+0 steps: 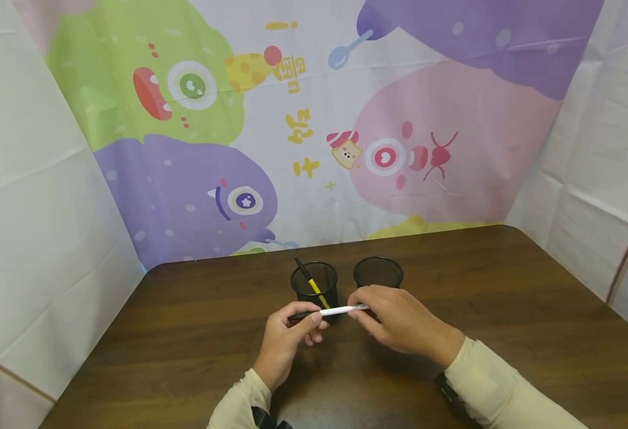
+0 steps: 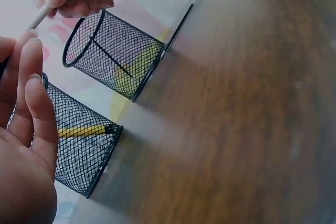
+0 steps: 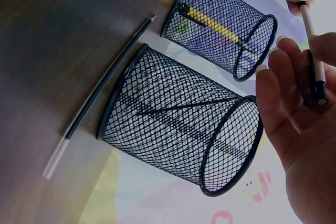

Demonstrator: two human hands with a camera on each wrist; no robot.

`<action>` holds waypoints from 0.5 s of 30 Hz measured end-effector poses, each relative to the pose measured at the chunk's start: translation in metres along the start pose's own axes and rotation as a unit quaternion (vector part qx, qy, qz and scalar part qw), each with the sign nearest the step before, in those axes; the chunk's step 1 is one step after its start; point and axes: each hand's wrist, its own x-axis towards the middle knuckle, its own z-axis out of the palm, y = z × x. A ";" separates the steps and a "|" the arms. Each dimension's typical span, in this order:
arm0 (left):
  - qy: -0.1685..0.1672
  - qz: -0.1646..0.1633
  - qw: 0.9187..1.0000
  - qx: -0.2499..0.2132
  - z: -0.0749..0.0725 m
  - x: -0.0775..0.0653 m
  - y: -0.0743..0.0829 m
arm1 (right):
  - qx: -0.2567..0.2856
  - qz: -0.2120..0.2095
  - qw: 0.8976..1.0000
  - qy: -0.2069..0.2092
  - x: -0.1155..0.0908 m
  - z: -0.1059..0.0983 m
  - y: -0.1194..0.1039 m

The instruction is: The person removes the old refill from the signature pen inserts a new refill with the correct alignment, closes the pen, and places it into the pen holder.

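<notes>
A white pen with a black section (image 1: 336, 311) stretches between both hands over the table. My left hand (image 1: 287, 339) pinches its black part with thumb and fingers. With thumb and fingertips, my right hand (image 1: 402, 319) grips the opposite end, partly covering it; a black tip shows there in the right wrist view. Just beyond the hands stand two black mesh pen cups. The left cup (image 2: 79, 163) holds a black and yellow pen (image 1: 314, 286), leaning against its rim. The right cup (image 3: 168, 124) stands behind my right hand, which hides its lower part in the head view.
Another slim pen (image 3: 97, 95), dark with a pale end, lies on the table beside the right cup's base. The brown wooden table (image 1: 196, 333) ends against a cartoon-printed cloth (image 1: 314, 214). White cloth walls (image 1: 51, 179) rise on both sides.
</notes>
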 end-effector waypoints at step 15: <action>-0.006 -0.014 1.000 0.008 0.002 0.000 0.001 | 0.014 0.022 0.999 -0.022 -0.002 0.001 0.001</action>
